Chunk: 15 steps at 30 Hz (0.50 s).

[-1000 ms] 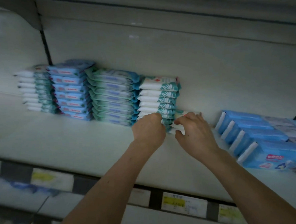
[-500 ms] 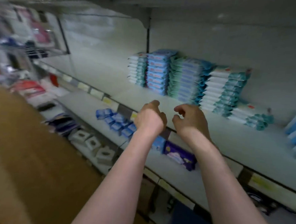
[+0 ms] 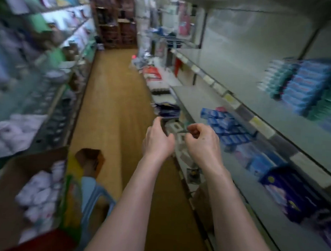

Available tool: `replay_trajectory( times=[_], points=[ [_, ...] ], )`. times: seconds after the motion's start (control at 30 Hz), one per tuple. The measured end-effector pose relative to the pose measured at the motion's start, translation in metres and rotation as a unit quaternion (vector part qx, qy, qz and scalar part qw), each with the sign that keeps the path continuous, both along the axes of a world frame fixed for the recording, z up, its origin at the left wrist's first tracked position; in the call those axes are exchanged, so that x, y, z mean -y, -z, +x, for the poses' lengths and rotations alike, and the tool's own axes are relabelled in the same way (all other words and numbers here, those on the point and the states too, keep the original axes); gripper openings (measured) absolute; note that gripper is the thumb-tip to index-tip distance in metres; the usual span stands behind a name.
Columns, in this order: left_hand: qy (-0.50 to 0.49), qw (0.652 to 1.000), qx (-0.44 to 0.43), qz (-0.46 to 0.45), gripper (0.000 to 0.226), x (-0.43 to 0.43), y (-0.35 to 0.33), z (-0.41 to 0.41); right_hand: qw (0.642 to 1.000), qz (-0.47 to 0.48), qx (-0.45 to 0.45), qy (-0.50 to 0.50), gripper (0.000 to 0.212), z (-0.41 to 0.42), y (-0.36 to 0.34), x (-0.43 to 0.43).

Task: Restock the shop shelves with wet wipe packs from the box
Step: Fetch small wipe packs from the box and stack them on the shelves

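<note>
Stacks of wet wipe packs (image 3: pixel 306 89), teal, blue and green, stand on the grey upper shelf (image 3: pixel 273 114) at the right, blurred. An open cardboard box (image 3: pixel 1 196) at the lower left holds several white packs (image 3: pixel 40 187). My left hand (image 3: pixel 158 138) and right hand (image 3: pixel 202 141) hang side by side in mid-air over the aisle, away from the shelf. Their fingers are loosely curled and neither holds anything.
A tan floor aisle (image 3: pixel 111 102) runs ahead between stocked shelves on both sides. A light blue plastic stool (image 3: pixel 94 194) and a small brown carton (image 3: pixel 90 159) stand beside the box. Blue and purple packs (image 3: pixel 224 127) fill the lower right shelf.
Both hands let go of the pack laid by the teal stack and drew back from the shelf. My view swung left, down the aisle, bringing the box into sight.
</note>
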<state>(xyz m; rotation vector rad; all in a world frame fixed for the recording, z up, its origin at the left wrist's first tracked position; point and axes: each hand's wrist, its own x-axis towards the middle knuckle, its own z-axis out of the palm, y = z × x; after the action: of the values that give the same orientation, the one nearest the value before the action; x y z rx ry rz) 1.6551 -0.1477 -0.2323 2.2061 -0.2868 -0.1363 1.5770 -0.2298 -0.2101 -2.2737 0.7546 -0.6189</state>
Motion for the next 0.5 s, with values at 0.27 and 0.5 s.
replay_trajectory(
  times=[0.27, 0.5],
  points=[
    [-0.172, 0.985, -0.023, 0.020, 0.067, -0.133, 0.012, 0.052, 0.986, 0.007, -0.018, -0.167, 0.027, 0.080, 0.007, -0.117],
    [-0.222, 0.973, -0.065, 0.010, 0.067, -0.246, 0.026, 0.102, 0.963, 0.037, -0.061, -0.260, 0.026, 0.144, 0.026, -0.220]
  ],
)
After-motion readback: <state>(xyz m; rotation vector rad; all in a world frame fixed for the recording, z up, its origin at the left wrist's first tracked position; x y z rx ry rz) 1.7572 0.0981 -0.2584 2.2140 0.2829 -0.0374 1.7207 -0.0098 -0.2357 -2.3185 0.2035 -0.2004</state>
